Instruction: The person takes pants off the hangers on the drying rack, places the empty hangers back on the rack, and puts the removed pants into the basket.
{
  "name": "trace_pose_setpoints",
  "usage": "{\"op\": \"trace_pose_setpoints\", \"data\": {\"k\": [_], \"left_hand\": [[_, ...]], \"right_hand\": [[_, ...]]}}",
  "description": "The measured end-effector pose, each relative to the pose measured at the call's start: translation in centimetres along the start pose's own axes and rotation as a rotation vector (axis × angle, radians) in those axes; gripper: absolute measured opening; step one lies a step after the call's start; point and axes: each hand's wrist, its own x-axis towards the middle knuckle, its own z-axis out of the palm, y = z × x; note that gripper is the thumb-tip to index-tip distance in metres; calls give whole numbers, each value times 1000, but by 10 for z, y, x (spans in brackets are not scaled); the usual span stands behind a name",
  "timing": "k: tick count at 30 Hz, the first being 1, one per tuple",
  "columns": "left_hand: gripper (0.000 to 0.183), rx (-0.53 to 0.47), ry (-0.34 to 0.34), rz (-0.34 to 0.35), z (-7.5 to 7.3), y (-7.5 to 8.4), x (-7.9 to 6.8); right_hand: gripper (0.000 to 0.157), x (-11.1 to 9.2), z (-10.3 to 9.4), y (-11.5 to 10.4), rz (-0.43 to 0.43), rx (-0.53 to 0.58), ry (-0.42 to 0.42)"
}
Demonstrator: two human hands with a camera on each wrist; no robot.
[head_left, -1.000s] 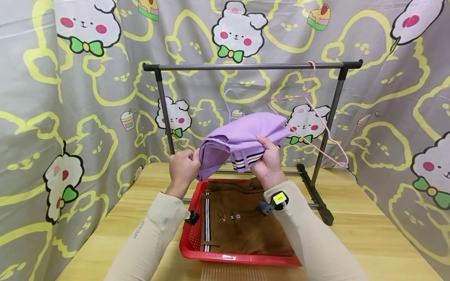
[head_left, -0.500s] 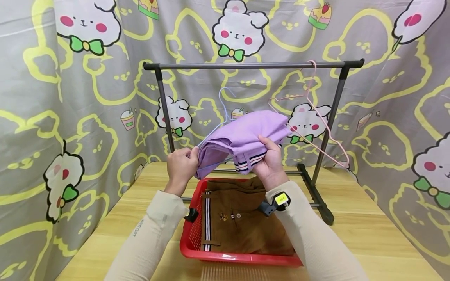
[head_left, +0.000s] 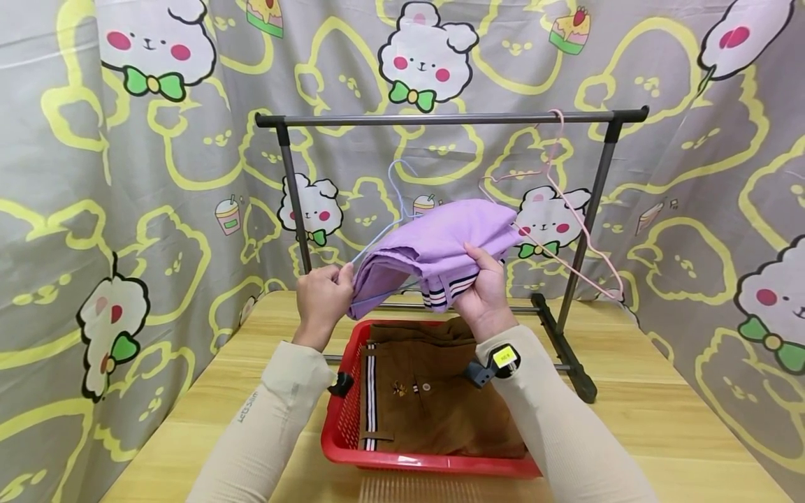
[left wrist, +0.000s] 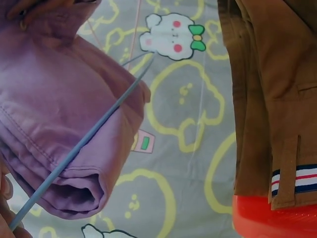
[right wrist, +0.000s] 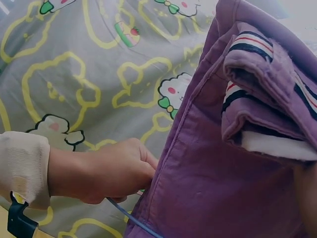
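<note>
Purple trousers (head_left: 440, 234), folded over, drape across a thin blue clothes hanger (head_left: 379, 234) above the basket. My left hand (head_left: 323, 300) grips the hanger at its left corner, beside the trousers' folded end. In the left wrist view the hanger's bar (left wrist: 94, 129) crosses the rolled purple cloth. My right hand (head_left: 484, 290) holds the trousers near their striped waistband (head_left: 449, 288), thumb on top and the other fingers hidden beneath. The hanger's hook (head_left: 400, 168) rises behind the cloth, below the rail.
A red basket (head_left: 434, 464) with folded brown trousers (head_left: 440, 398) stands on the wooden table (head_left: 654, 433). Behind it is a grey clothes rack (head_left: 453, 119), with a pink hanger (head_left: 588, 230) hung at its right. A patterned curtain (head_left: 352, 56) surrounds the table.
The blue hanger has slid left, so more of its hook and shoulder shows past the trousers. My left hand has shifted slightly left with it; the right hand has barely moved.
</note>
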Motion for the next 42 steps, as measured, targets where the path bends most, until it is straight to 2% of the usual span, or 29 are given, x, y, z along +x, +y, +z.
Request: {"op": "trace_pose_setpoints", "data": {"k": [9,12,19,25,30,36,42], "left_hand": [[43,-5,26,2,0,-5,0],[44,-2,23,-8,0,-5,1],[44,11,-1,-28,-1,-6,1],[42,20,28,1,0,-8,2],[43,25,15,2,2,-13,1],[45,30,18,6,3,-18,0],[45,26,30,-4,3,-20,2]], "right_hand": [[42,-1,1,0,-33,7,-4],[46,0,1,0,-31,13,-8],[42,-1,1,-1,-22,8,-4],[44,-2,1,-3,-23,5,22],[48,-3,1,-4,-12,4,29],[39,-3,1,-4,6,3,33],[49,-2,1,-4,3,11,23]]}}
